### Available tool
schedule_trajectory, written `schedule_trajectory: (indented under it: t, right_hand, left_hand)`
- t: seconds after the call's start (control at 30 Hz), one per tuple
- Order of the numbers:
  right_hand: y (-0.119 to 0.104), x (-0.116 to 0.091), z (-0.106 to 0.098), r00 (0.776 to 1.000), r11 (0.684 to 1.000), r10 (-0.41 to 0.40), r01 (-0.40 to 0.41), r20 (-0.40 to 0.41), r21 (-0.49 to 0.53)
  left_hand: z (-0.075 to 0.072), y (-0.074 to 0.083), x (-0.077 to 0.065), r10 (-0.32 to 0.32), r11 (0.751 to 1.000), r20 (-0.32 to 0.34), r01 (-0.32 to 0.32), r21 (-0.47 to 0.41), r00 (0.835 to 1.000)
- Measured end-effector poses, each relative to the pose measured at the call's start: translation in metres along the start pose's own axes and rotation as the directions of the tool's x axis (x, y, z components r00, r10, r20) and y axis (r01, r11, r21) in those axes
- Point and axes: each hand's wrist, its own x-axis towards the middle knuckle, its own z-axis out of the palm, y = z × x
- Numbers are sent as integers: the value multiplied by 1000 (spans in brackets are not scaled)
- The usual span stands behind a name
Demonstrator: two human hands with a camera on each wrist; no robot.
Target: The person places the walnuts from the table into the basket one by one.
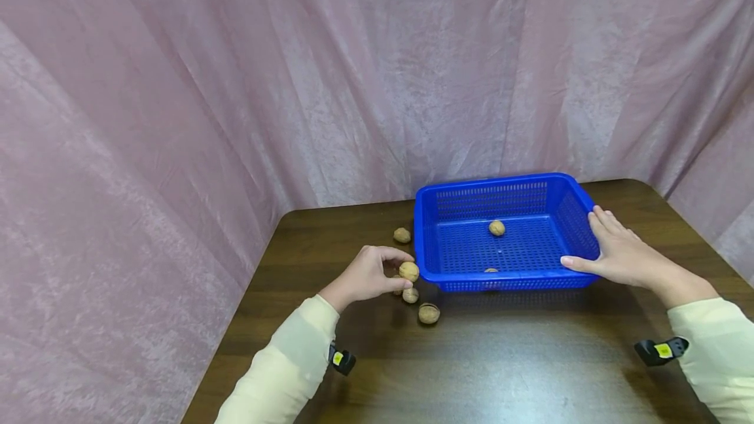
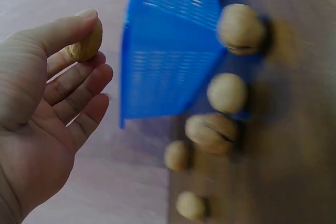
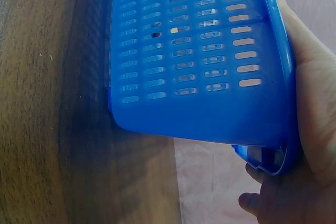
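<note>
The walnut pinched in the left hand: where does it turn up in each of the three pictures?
Head view: the walnut sits left of centre, at the left hand's fingertips, just outside the blue basket's near-left corner.
Left wrist view: the walnut is at upper left, between thumb and fingers.
Right wrist view: not in it; only the right hand against the basket's wall.
Shared landmark: the blue basket appears in all three views.
</note>
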Motion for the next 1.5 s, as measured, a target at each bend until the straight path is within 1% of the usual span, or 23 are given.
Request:
schedule_trajectory:
  t: [0.07, 0.17, 0.23, 0.33, 0.47, 0.57, 0.67, 0.8, 0.9, 0.97, 1.03, 1.1, 1.2, 1.3, 1.4, 1.5]
  right_hand:
    - [0, 1, 0, 1000, 1000, -1, 1, 2, 0]
    - [0, 1, 0, 1000, 1000, 2, -2, 5, -3]
    - [0, 1, 1, 1000, 1000, 3, -3, 5, -3]
    - [1, 1, 1, 1000, 1000, 3, -3, 3, -4]
    - [2, 1, 2, 1000, 1000, 4, -4, 5, 2]
    - [2, 0, 3, 1000, 1000, 3, -3, 11, 7]
    - [2, -1, 2, 1000, 1000, -1, 1, 10, 1]
    - [1, -2, -1, 1000, 1000, -5, 5, 1, -7]
    - [2, -5, -1, 1000, 1000, -1, 1, -1, -8]
    - [3, -8, -1, 1000, 1000, 2, -2, -1, -7]
    - [4, -12, 0, 1000, 1000, 5, -5, -2, -8]
    - [4, -15, 0, 1000, 1000, 9, -9, -3, -7]
    - [3, -20, -1, 1000, 1000, 17, -17, -9, -10]
    - [2, -23, -2, 1000, 1000, 18, -19, -13, -11]
    - [0, -24, -3, 1000, 1000, 17, -17, -13, -14]
    - [-2, -25, -4, 1000, 1000, 23, -23, -7, -12]
  left_hand:
    - [-6, 6, 11, 16, 1000, 0, -16, -6, 1000]
    - [-15, 15, 31, 19, 1000, 0, -19, -14, 1000]
    - [-19, 21, 46, 1, 999, 1, -1, -38, 1000]
    - [-20, 27, 71, -27, 998, -6, 26, -58, 1000]
    - [-16, 31, 105, -62, 996, -25, 60, -71, 998]
    - [-12, 33, 128, -91, 993, -42, 87, -80, 995]
    - [-9, 34, 149, -114, 990, -80, 107, -88, 990]
    - [-5, 31, 175, -150, 985, -151, 135, -107, 977]
    - [1, 27, 189, -182, 982, -196, 168, -86, 964]
    - [6, 25, 197, -201, 979, -221, 190, -72, 954]
    - [13, 22, 203, -217, 976, -243, 202, -83, 946]
    - [21, 20, 207, -222, 975, -254, 206, -89, 941]
    - [34, 17, 209, -221, 975, -252, 210, -67, 942]
    - [48, 14, 207, -235, 972, -238, 233, -34, 942]
    - [60, 13, 204, -253, 967, -221, 250, -42, 942]
    - [68, 14, 201, -256, 966, -188, 245, -77, 948]
